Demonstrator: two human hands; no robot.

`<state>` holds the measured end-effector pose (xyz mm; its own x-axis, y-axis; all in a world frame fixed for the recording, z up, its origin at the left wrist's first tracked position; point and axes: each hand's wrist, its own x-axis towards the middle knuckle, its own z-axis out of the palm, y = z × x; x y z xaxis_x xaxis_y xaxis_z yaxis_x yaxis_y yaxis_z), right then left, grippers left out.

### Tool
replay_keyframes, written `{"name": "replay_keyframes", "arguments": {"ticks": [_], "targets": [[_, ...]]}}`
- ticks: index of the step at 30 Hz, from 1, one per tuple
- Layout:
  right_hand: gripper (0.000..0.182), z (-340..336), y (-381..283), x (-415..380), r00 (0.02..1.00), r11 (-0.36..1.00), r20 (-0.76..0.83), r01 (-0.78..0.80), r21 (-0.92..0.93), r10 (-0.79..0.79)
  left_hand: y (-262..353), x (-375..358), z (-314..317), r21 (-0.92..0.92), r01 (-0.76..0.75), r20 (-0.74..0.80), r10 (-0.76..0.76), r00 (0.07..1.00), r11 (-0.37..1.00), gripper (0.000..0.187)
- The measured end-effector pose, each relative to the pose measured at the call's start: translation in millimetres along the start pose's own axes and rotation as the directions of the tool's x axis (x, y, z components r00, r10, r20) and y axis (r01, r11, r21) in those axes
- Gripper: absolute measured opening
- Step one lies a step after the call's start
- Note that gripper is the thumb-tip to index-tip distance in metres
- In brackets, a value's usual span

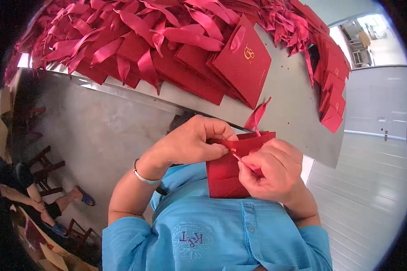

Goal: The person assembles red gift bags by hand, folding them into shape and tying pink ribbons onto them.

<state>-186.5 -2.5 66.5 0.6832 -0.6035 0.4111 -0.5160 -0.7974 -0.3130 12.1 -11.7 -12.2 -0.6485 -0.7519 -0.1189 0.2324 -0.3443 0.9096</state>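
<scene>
A small red paper gift bag point(224, 174) is held against the front of my blue shirt. My left hand point(196, 140) grips its top edge, with the thumb at the near wall and the fingers partly hidden inside. Beside a hole in that wall, my right hand point(273, 169) is closed in a pinch on a pink-red ribbon point(238, 157), which runs out from the hole. Another length of ribbon point(256, 118) sticks up from the bag's far side. The tips of my right fingers partly hide the ribbon's end.
Stacked red bags with ribbons point(167, 58) cover much of the table point(280, 90) ahead. More bags point(332, 90) stand at its right end. A person's legs point(68, 201) and wooden stools point(43, 167) are at the lower left. A pale panelled door point(375, 117) is on the right.
</scene>
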Motion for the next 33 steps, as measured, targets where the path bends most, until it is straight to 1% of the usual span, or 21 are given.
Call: {"name": "replay_keyframes", "arguments": {"ticks": [2, 4, 8, 10, 13, 16, 18, 22, 23, 24, 25, 26, 27, 28, 30, 33], "targets": [[0.022, 0.4, -0.9, 0.5, 1.000, 1.000, -0.008, 0.011, 0.012, -0.011, 1.1, -0.8, 1.2, -0.019, -0.017, 0.001, 0.017, 1.000, 1.000, 0.021], [0.021, 3.9, 0.0, 0.9, 1.000, 1.000, 0.001, 0.006, -0.014, -0.006, 0.8, -0.8, 2.1, -0.037, -0.030, 0.006, 0.030, 1.000, 0.999, 0.021], [0.021, 3.7, -1.3, 0.7, 1.000, 0.999, 0.000, 0.008, -0.048, -0.008, 0.4, -2.0, 2.8, 0.005, -0.034, -0.004, 0.034, 0.999, 0.999, 0.022], [0.022, 2.6, -2.3, 0.7, 1.000, 0.998, 0.029, -0.008, -0.057, 0.009, 0.3, -2.2, 3.4, 0.010, -0.021, 0.001, 0.020, 1.000, 1.000, 0.023], [0.021, 1.7, -3.2, 1.2, 0.999, 0.999, 0.044, -0.018, -0.051, 0.020, -1.0, -2.5, 5.3, 0.034, -0.042, -0.017, 0.042, 0.999, 0.999, 0.023], [0.021, -1.1, -4.2, 4.3, 0.996, 0.998, 0.089, -0.023, -0.052, 0.028, 2.7, -4.0, 6.9, 0.073, -0.015, -0.042, 0.018, 0.999, 0.997, 0.024], [0.021, -3.1, -4.5, 7.1, 0.993, 0.998, 0.114, -0.026, -0.057, 0.033, 5.7, -4.2, 7.7, 0.152, 0.006, -0.043, 0.001, 0.999, 0.988, 0.025], [0.021, -3.9, -6.2, 11.1, 0.987, 0.996, 0.163, 0.000, -0.086, 0.014, 9.5, -4.1, 12.2, 0.160, 0.026, -0.058, -0.016, 0.998, 0.987, 0.026], [0.021, -4.8, -8.1, 12.2, 0.987, 0.996, 0.162, 0.000, -0.086, 0.014, 12.4, -4.2, 14.4, 0.162, 0.055, -0.075, -0.044, 0.996, 0.985, 0.024], [0.020, -6.5, -11.1, 13.8, 0.980, 0.987, 0.201, 0.046, -0.151, -0.015, 14.6, -3.9, 16.1, 0.165, 0.085, -0.090, -0.071, 0.993, 0.983, 0.023], [0.020, -7.0, -13.3, 14.5, 0.970, 0.972, 0.239, 0.093, -0.214, -0.040, 14.5, -2.6, 16.9, 0.169, 0.083, -0.089, -0.069, 0.994, 0.982, 0.023], [0.020, -5.6, -15.2, 14.2, 0.971, 0.972, 0.235, 0.092, -0.218, -0.039, 13.7, -0.9, 17.5, 0.233, 0.096, -0.101, -0.074, 0.992, 0.968, 0.022], [0.019, -3.4, -16.9, 13.7, 0.964, 0.952, 0.264, 0.114, -0.285, -0.036, 13.6, 0.9, 18.5, 0.297, 0.108, -0.111, -0.078, 0.991, 0.949, 0.021], [0.019, -1.3, -17.7, 13.0, 0.956, 0.926, 0.291, 0.136, -0.353, -0.029, 14.6, 2.3, 19.3, 0.305, 0.103, -0.106, -0.074, 0.992, 0.947, 0.021], [0.019, 2.6, -17.3, 12.5, 0.960, 0.920, 0.279, 0.126, -0.372, -0.018, 16.7, 3.7, 20.4, 0.300, 0.144, -0.122, -0.112, 0.986, 0.943, 0.019], [0.018, 8.7, -17.9, 12.2, 0.963, 0.908, 0.271, 0.109, -0.404, 0.005, 19.8, 6.0, 23.0, 0.281, 0.159, -0.119, -0.130, 0.984, 0.946, 0.016]]}}
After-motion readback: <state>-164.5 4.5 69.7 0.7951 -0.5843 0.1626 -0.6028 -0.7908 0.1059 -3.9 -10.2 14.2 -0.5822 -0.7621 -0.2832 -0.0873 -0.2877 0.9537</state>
